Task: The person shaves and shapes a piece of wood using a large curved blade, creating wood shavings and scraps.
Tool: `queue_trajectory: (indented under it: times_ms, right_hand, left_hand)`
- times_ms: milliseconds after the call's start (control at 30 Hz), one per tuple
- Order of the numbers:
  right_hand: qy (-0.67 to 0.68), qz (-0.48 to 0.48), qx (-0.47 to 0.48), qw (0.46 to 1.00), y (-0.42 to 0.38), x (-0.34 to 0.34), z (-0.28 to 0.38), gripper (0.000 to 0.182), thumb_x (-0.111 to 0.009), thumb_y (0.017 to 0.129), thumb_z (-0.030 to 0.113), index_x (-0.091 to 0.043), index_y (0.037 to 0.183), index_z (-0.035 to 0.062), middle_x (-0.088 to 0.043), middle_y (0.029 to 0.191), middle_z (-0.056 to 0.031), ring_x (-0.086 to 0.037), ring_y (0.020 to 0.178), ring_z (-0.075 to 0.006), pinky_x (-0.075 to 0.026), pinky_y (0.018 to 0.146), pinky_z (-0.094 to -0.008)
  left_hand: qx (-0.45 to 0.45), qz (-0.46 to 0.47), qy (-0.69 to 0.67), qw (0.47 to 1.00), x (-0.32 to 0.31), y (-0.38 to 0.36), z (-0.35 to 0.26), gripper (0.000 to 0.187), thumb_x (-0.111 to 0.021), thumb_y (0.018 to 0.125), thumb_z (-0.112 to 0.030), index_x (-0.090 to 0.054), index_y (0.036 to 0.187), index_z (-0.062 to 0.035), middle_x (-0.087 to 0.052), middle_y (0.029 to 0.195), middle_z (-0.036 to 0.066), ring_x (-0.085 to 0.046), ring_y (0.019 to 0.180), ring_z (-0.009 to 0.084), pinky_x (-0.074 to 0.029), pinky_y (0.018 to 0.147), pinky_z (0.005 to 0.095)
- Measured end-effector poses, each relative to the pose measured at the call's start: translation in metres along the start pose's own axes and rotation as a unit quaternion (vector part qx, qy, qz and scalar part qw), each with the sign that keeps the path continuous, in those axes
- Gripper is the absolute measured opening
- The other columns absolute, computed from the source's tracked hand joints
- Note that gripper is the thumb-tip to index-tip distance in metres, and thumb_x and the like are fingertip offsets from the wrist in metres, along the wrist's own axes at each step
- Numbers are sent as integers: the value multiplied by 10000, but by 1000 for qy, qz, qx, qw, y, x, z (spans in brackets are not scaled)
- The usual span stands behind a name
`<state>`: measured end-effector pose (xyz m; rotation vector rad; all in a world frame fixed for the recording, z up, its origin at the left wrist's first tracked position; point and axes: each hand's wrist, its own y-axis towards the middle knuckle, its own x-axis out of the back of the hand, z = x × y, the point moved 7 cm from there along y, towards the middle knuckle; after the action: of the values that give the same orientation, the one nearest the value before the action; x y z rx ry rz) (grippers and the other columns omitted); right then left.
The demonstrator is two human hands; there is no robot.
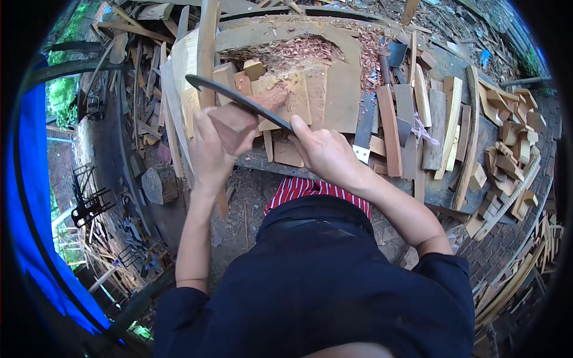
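Observation:
My left hand [210,152] is wrapped round a reddish wooden block [231,131], holding it up above the near edge of the workbench. A long dark curved blade [230,93] lies across the top of the block, its rounded tip pointing to the upper left. The blade's near end goes into my right hand [319,149], closed round it with the thumb along the top; the handle is hidden by the fingers. Behind the block, a rough reddish wood piece [270,99] shows over pale boards [298,98] on the bench.
Reddish shavings [304,51] lie at the bench's back. Wooden strips [388,131] and a flat metal blade [364,122] lie right of my right hand. Cut wooden blocks [512,132] are piled far right. A log piece [159,185] stands left, near a blue tarp [36,197].

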<state>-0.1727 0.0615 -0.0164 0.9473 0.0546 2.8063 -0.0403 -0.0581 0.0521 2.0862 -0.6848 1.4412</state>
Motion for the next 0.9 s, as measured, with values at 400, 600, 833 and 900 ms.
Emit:
queue_trajectory:
  times_ms: [400, 600, 833, 900]
  right_hand:
    - [39, -125, 27, 991, 18, 64, 45, 225, -557, 923, 106, -434, 1102, 46, -535, 563, -194, -595, 539, -398, -409, 441, -488]
    - [-16, -14, 1, 1000, 22, 0, 10, 233, -514, 920, 138, -417, 1116, 57, -578, 601, -218, -584, 551, -438, -431, 476, -545]
    - [38, -164, 54, 984, 27, 84, 67, 213, -464, 882, 90, -431, 1092, 77, -602, 589, -184, -633, 561, -386, -496, 500, -518]
    - [-31, -29, -17, 999, 21, 13, 13, 183, -483, 958, 199, -438, 1075, 66, -593, 616, -211, -611, 584, -434, -451, 482, -526]
  left_hand:
    - [-26, -2, -48, 998, -2, 7, -2, 659, -825, 715, -300, -403, 1118, 7, -571, 990, 173, -622, 904, 382, -498, 748, 455]
    - [-8, -1, -127, 992, -6, 4, 19, 653, -836, 705, -268, -405, 1099, 23, -557, 1020, 199, -600, 967, 377, -484, 803, 430]
    - [-14, 4, -92, 996, -7, 7, 13, 670, -835, 703, -307, -406, 1098, 24, -540, 1024, 200, -581, 982, 384, -469, 805, 445]
    - [-20, -8, -57, 998, -6, 5, 11, 680, -828, 708, -323, -406, 1108, 30, -528, 1030, 203, -575, 986, 384, -465, 811, 446]
